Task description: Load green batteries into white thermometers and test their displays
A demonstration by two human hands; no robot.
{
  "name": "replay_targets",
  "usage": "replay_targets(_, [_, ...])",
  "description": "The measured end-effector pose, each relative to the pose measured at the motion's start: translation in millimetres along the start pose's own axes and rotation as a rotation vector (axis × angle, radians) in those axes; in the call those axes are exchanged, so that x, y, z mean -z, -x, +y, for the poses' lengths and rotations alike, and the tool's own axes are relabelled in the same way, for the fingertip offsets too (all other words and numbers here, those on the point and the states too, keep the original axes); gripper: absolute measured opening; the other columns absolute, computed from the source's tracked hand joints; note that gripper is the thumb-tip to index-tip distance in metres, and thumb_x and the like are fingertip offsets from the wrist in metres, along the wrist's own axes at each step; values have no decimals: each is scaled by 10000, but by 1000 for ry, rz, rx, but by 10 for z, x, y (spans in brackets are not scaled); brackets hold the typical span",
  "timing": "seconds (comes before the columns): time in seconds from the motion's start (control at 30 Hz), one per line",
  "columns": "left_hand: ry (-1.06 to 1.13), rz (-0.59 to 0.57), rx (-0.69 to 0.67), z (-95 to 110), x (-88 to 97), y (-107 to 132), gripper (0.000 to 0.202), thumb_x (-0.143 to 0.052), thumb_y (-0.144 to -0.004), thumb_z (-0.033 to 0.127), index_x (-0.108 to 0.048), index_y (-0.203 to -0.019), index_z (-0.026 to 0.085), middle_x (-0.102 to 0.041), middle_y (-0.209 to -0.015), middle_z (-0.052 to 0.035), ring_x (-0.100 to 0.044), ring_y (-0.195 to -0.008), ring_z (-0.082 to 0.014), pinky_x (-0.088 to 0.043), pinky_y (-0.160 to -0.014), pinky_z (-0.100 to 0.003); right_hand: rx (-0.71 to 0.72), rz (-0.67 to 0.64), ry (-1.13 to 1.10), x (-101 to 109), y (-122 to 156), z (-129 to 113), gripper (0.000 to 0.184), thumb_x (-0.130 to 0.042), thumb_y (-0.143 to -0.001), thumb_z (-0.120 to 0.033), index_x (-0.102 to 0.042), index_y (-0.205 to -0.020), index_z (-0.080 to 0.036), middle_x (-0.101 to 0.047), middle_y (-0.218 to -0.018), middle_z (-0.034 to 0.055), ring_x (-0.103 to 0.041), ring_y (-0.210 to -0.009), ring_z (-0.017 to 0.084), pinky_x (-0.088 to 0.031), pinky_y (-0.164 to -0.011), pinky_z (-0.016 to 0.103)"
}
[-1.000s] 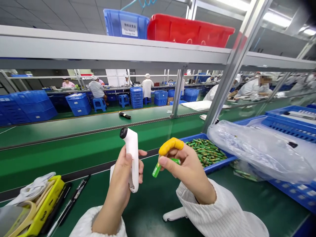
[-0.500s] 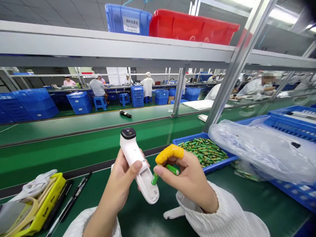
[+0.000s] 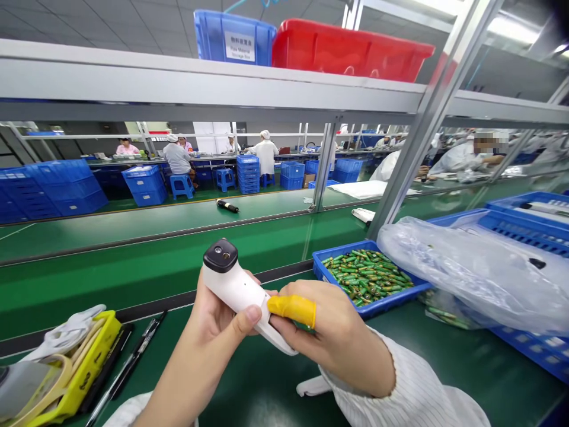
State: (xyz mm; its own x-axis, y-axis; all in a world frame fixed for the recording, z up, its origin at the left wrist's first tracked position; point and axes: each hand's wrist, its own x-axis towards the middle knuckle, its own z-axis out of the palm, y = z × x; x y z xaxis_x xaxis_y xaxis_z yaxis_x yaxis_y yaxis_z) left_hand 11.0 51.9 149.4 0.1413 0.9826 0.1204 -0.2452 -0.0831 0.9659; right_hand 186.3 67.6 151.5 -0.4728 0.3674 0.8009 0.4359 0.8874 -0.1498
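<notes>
A white handheld infrared thermometer (image 3: pixel 240 287) with a black sensor head is tilted over the green bench. My left hand (image 3: pixel 222 323) is wrapped round its body, thumb on the near side. My right hand (image 3: pixel 326 335), a yellow finger cot (image 3: pixel 293 309) on its index finger, is closed at the thermometer's handle, over the battery compartment. The green batteries seen in its fingers earlier are now hidden behind them. Under the right sleeve lies a white plastic cover (image 3: pixel 313 386). A blue tray (image 3: pixel 376 308) full of loose green batteries (image 3: pixel 367 273) stands just beyond the right hand.
Clear plastic bags (image 3: pixel 462 273) lie over blue crates (image 3: pixel 524 350) at right. At left are a yellow box (image 3: pixel 86 376) of tools and pens (image 3: pixel 137 350). A metal post (image 3: pixel 422 130) and shelf (image 3: pixel 222 83) stand ahead. A dark thermometer (image 3: pixel 227 206) rests on the far ledge.
My right hand has moved its batteries in against the thermometer's open compartment, and its fingers now cover them. The thermometer has tilted further, its head shifting left and slightly down.
</notes>
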Motion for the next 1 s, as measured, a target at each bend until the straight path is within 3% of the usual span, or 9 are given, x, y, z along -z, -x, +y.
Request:
replay_targets(0.13, [49, 66, -70, 38, -36, 8, 496, -696, -780, 321, -416, -1189, 305, -610, -1072, -38, -634, -912, -207, -559, -631, -237, -41, -126, -141, 54, -41, 63, 107, -564, -865, -197, -633, -930, -147, -620, -686, 26, -543, -594, 126, -414, -543, 240])
replay_targets(0.33, [90, 148, -94, 26, -114, 32, 483, -721, -754, 307, -451, -1155, 293, -628, -1011, -33, -653, -856, -208, -563, -603, -243, -54, -55, -321, 52, -37, 166, 155, -645, -764, -149, -678, -915, -162, -659, -694, 31, -573, -569, 119, -441, -529, 226])
replay_targets(0.57, [109, 183, -112, -3, -183, 43, 426, -719, -754, 324, -494, -1112, 268, -635, -985, -34, -630, -736, -153, -552, -578, -224, -113, -104, -396, 122, -31, 171, 198, -660, -754, -129, -697, -948, -140, -659, -704, 39, -561, -556, 114, -440, -506, 221])
replay_targets(0.87, [84, 201, -86, 12, -183, 30, 390, -734, -734, 326, -537, -1063, 257, -645, -935, -25, -640, -696, -162, -561, -537, -227, -63, -144, -470, 129, -35, 250, 169, -669, -780, -160, -679, -949, -155, -671, -760, 42, -606, -646, 122, -476, -593, 211])
replay_targets(1.0, [60, 250, -143, 120, -102, 79, 410, -746, -719, 339, -542, -1070, 280, -654, -994, -26, -685, -820, -226, -585, -568, -243, 72, -175, -393, 108, -46, 184, 166, -514, -832, -87, -659, -902, -129, -663, -767, 80, -611, -674, 145, -484, -597, 234])
